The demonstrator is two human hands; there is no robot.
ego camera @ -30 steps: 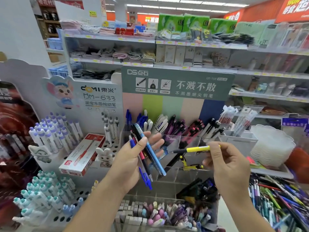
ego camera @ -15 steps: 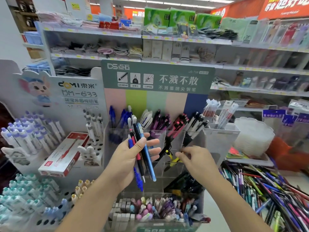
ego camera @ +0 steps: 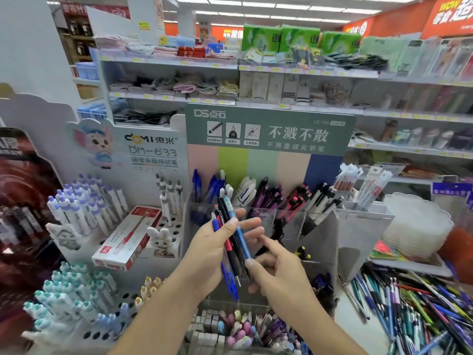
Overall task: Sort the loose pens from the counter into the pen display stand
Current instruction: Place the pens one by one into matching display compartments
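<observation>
Now: left hand (ego camera: 212, 254) grips a bunch of pens (ego camera: 231, 242), fanned upright, thumb across them, in front of the stand (ego camera: 320, 226). Right hand (ego camera: 279, 272) sits just right of the bunch, thumb and forefinger pinching the light-blue pen (ego camera: 239, 231) near its lower end. Stand's clear compartments hold pens grouped by colour. Loose pile (ego camera: 414, 311) lies on the counter, right of the stand.

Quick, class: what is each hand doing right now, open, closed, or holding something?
Left hand: holds a bunch of pens, thumb across them.
Right hand: thumb and forefinger pinch the light blue pen in that bunch.
</observation>
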